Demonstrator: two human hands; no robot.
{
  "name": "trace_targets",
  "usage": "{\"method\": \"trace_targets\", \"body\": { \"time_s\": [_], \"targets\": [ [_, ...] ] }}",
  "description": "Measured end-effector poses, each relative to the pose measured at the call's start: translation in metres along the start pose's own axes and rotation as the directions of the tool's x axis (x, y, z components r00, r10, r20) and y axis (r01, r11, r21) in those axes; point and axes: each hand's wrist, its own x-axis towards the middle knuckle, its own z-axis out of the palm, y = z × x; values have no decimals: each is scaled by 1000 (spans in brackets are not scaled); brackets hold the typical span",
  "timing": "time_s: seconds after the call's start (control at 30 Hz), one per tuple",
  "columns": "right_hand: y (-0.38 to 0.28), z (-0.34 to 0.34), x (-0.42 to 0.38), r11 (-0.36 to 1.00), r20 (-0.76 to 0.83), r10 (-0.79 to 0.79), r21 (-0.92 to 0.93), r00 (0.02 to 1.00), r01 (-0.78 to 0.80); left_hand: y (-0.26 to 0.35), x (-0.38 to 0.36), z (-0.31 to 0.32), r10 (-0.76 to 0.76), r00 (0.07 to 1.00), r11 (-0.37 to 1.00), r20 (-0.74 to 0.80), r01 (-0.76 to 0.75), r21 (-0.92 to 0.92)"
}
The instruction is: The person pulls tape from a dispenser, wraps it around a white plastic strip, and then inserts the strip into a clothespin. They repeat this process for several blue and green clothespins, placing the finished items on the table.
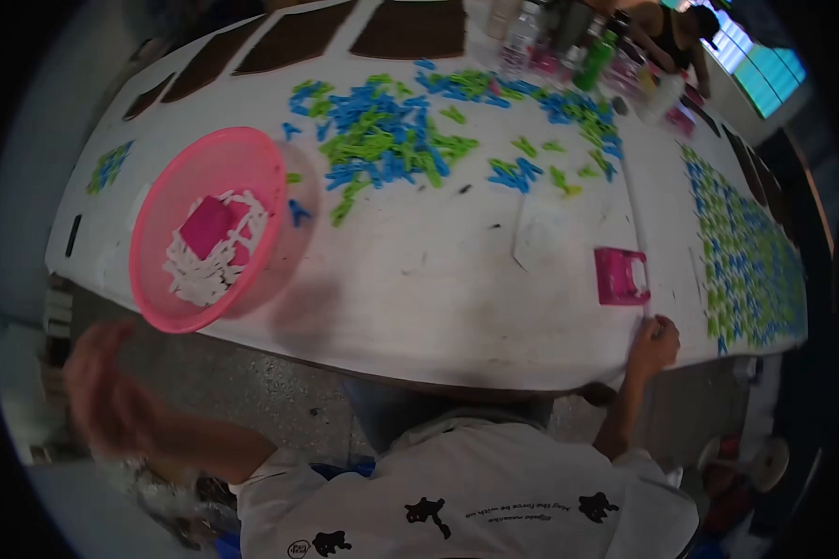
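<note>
My left hand (105, 387) is raised off the table's left front edge, below the pink basin, and is smeared by motion. The pink basin (205, 158) holds white pieces (200, 279) and a magenta block (207, 226). At the right front edge of the table, my right hand (657, 345) has its fingers curled in, just below a magenta tray (622, 277) with something white in it. Whether anything is inside those fingers is hidden. Blue and green clips (382, 135) lie in a loose heap across the middle of the white table (410, 298).
Rows of blue and green clips (750, 261) cover the right side, with a small group (110, 168) at far left. Brown sheets (408, 28) lie along the far edge. Bottles (595, 58) stand at the back right near another person (671, 37).
</note>
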Motion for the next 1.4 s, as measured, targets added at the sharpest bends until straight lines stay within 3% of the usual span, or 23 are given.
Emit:
{"method": "trace_targets", "body": {
  "time_s": [0.07, 0.13, 0.23, 0.3, 0.33, 0.37, 0.4, 0.43, 0.47, 0.5, 0.53, 0.57, 0.63, 0.67, 0.73, 0.77, 0.83, 0.87, 0.93, 1.1, 1.27, 1.37, 1.4],
  "targets": [
    [-5, 1, 0, 1000, -20, -3, -23, 1000, 2, 41, 28, 4, 280, 959, 936, -41, -282, -211],
    [-6, -1, -2, 998, -30, 21, -61, 999, -23, 74, 49, 6, 415, 908, 842, -53, -405, -356],
    [-11, 0, -3, 997, -53, 65, 32, 996, -64, 106, 60, 20, 472, 878, 772, -76, -454, -445],
    [-3, -4, -2, 995, 35, 58, 80, 998, -61, 121, 62, 35, 488, 868, 735, -93, -467, -492],
    [4, -6, 2, 972, 144, 130, 178, 981, -155, 126, 61, 44, 493, 864, 718, -105, -472, -511],
    [13, -8, 9, 972, 130, 152, 162, 980, -172, 131, 62, 52, 496, 861, 702, -116, -476, -530],
    [20, -9, 17, 829, 278, 155, 485, 948, -278, 136, 62, 63, 498, 858, 688, -125, -479, -545],
    [22, -12, 26, 567, 409, 99, 726, 907, -389, 141, 63, 70, 502, 856, 674, -126, -478, -562],
    [27, -18, 38, 569, 401, 118, 722, 908, -393, 145, 63, 78, 505, 853, 661, -132, -481, -576],
    [24, -33, 56, 667, 360, -115, 719, 926, -197, 149, 63, 85, 506, 852, 652, -134, -479, -588],
    [23, -41, 72, 710, 330, -347, 704, 878, 16, 153, 65, 92, 508, 850, 646, -138, -482, -592],
    [23, -38, 85, 713, 329, -338, 701, 882, 12, 156, 65, 97, 509, 850, 639, -137, -480, -601],
    [22, -28, 108, 710, 412, -588, 675, 696, 200, 165, 67, 103, 510, 850, 639, -132, -477, -604],
    [21, -24, 113, 710, 414, -588, 675, 695, 199, 167, 67, 103, 509, 852, 641, -127, -473, -605],
    [9, -11, 125, 817, 662, -530, 566, 530, 110, 173, 67, 108, 513, 850, 645, -120, -474, -599],
    [4, -5, 130, 811, 659, -539, 574, 524, 112, 177, 68, 108, 515, 850, 651, -110, -471, -595],
    [-2, 4, 138, 804, 679, -595, 484, 431, 346, 184, 69, 110, 514, 852, 659, -98, -465, -591],
    [-5, 8, 142, 798, 675, -602, 490, 427, 350, 187, 69, 112, 513, 853, 664, -93, -463, -587],
    [-10, 13, 149, 772, 707, -626, 501, 329, 391, 193, 71, 115, 516, 852, 664, -92, -465, -585],
    [-15, 10, 150, 711, 659, -694, 564, 290, 420, 200, 73, 123, 520, 849, 651, -97, -467, -598],
    [-41, -2, 101, 582, 486, -813, 679, 320, 447, 191, 68, 146, 474, 878, 638, -66, -395, -661],
    [-72, -10, 67, 578, 457, -812, 719, 364, 386, 151, 38, 194, 275, 940, 747, 204, -75, -660],
    [-82, -12, 55, 584, 475, -804, 745, 357, 322, 134, 19, 231, 66, 979, 698, 192, 92, -710]
  ]
}}
